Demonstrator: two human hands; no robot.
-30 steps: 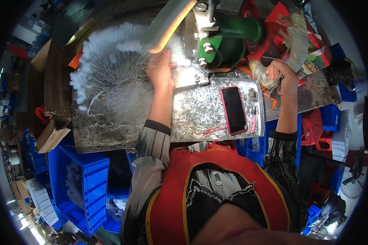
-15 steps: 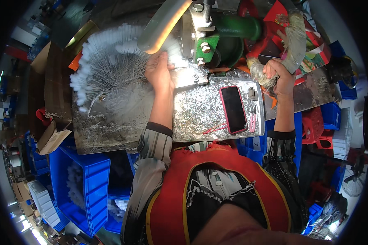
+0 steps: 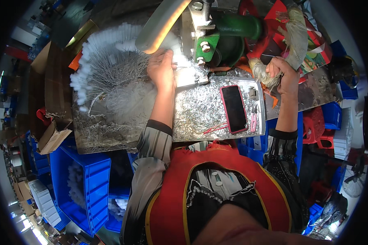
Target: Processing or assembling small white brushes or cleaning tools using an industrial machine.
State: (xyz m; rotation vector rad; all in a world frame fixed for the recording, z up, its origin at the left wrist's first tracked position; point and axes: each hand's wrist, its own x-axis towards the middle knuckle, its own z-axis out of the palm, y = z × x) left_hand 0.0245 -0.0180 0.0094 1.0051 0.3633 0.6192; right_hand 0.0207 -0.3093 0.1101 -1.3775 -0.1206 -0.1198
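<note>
Handle (image 3: 297, 41) in clenched right hand (image 3: 284, 74); half-curled left hand (image 3: 162, 72) beside white-tipped wires (image 3: 110, 57), hold unclear.

Phone (image 3: 234, 109) on tray (image 3: 261, 118) (machine (image 3: 235, 27) behind).

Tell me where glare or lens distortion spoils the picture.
Head view: glare burns out part of the metal block beside the left hand, near the lit lamp; head view: silvery scraps glitter harshly in the tray; head view: the fisheye bends straight edges, and the corners go black.
</note>
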